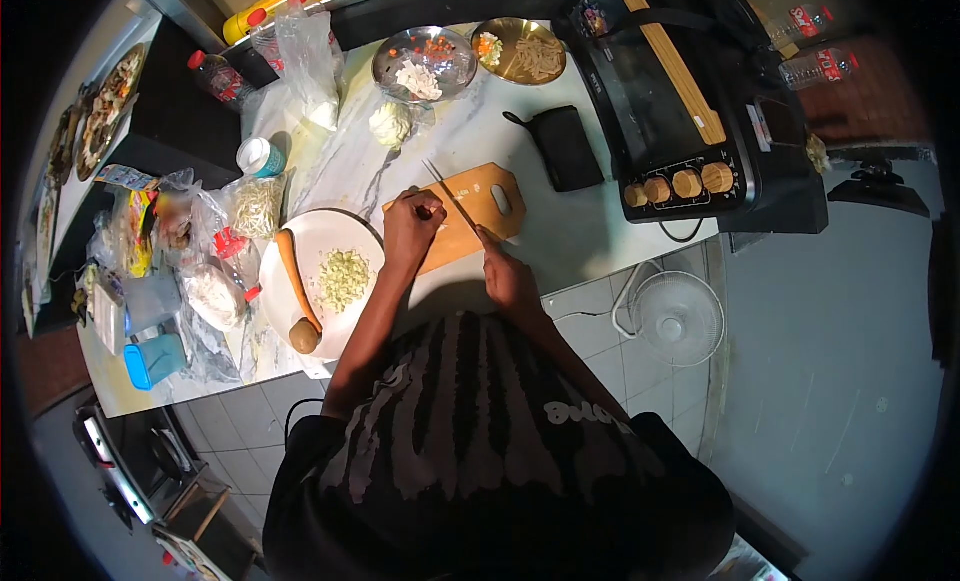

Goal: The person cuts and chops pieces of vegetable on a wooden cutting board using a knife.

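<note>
My right hand (508, 279) is wrapped round the handle of a kitchen knife (455, 199). The blade lies diagonally over a wooden cutting board (510, 219), its tip towards the board's far edge. On the board's left part rests my left hand (412, 226), fingers curled together; whatever they pinch is too small or hidden to name. Left of that wrist sits a large white plate (350, 233). It bears a heap of pale green chopped vegetable (344, 279), a long carrot (291, 271) and a round brown potato-like vegetable (304, 336).
Behind the board stand a steel bowl (383, 74) of chopped food and a steel plate (515, 76). A pale cabbage-like piece (390, 125) and a black pouch (567, 149) lie nearer. A black toaster oven (670, 171) stands right; bagged food (258, 206) crowds the left.
</note>
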Demonstrator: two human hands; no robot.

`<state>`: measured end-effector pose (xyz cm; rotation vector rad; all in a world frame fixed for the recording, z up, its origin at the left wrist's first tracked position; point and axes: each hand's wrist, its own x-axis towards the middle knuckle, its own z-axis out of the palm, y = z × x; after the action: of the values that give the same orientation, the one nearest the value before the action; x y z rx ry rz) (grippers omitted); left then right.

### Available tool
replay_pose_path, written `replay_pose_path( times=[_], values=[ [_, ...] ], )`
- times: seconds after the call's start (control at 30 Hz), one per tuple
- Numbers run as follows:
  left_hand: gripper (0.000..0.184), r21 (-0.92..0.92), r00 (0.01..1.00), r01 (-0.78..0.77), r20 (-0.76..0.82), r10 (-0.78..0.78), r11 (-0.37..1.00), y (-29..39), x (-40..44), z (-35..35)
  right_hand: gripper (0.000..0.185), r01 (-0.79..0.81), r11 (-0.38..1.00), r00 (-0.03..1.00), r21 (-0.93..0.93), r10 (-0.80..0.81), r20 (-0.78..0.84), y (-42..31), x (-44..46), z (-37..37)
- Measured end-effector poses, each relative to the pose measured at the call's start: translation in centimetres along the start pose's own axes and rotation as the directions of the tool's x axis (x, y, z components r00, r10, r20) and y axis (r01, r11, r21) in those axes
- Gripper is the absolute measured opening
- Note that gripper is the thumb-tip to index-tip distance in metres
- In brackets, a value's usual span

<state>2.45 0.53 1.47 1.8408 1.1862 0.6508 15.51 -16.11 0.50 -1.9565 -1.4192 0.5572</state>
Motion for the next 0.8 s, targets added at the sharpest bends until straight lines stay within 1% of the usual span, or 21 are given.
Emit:
replay_pose_path(
  times=[0.03,0.07,0.13,0.2,0.27,0.4,0.47,0.53,0.6,0.67,0.73,0.8],
  values=[
    [0.016,0.02,0.999,-0.027,-0.027,0.027,0.999,0.2,-0.1,-0.1,0.053,0.006,0.999,1.0,0.045,-0.006,0.004,-0.1,-0.1,0.0],
    [0.013,0.041,0.997,-0.052,-0.055,0.055,0.998,0.4,-0.2,-0.1,0.053,0.007,0.999,1.0,0.044,-0.007,0.003,-0.1,-0.1,-0.1],
    [0.013,0.028,0.997,-0.038,-0.068,0.04,0.999,0.0,-0.3,0.1,0.053,-0.037,0.994,0.997,0.099,0.03,0.07,-0.2,-0.1,-0.3],
    [0.012,0.014,0.997,-0.022,-0.076,0.023,1.0,-0.5,-0.6,0.4,0.051,-0.034,0.994,0.996,0.104,0.026,0.08,-0.1,-0.1,-0.1],
    [0.012,0.015,0.99,-0.084,-0.115,0.085,0.996,-0.9,-0.7,0.6,0.05,-0.027,0.994,0.996,0.109,0.018,0.089,0.1,-0.1,0.2],
    [0.011,0.034,0.993,-0.078,-0.091,0.081,0.996,-0.5,-0.7,0.2,0.048,-0.064,0.989,0.993,0.133,0.05,0.11,-0.1,0.0,0.1],
    [0.011,0.021,0.997,-0.045,-0.068,0.046,0.999,-0.3,-0.8,0.1,0.048,-0.091,0.988,0.989,0.128,0.075,0.125,-0.1,0.0,0.2],
    [0.011,0.008,0.996,-0.05,-0.079,0.05,0.999,-0.3,-0.7,0.2,0.047,-0.053,0.995,0.995,0.081,0.046,0.085,0.3,0.0,0.6],
    [0.011,-0.002,0.995,-0.051,-0.09,0.051,0.999,-0.2,-0.8,0.1,0.048,-0.067,0.996,0.992,0.054,0.061,0.106,0.5,0.1,0.6],
    [0.011,0.006,0.997,-0.033,-0.068,0.033,0.999,0.0,-0.6,-0.1,0.049,-0.08,0.996,0.99,0.027,0.076,0.12,0.1,0.4,0.3],
    [0.012,-0.011,0.997,-0.021,-0.068,0.02,1.0,0.0,-0.6,0.0,0.047,-0.101,0.989,0.984,-0.105,0.115,0.138,-1.4,0.8,-0.4],
    [0.013,-0.029,0.997,-0.01,-0.077,0.008,1.0,0.0,-0.4,0.1,0.048,-0.085,0.989,0.988,-0.121,0.099,0.116,-1.6,0.9,-0.3]
  ],
)
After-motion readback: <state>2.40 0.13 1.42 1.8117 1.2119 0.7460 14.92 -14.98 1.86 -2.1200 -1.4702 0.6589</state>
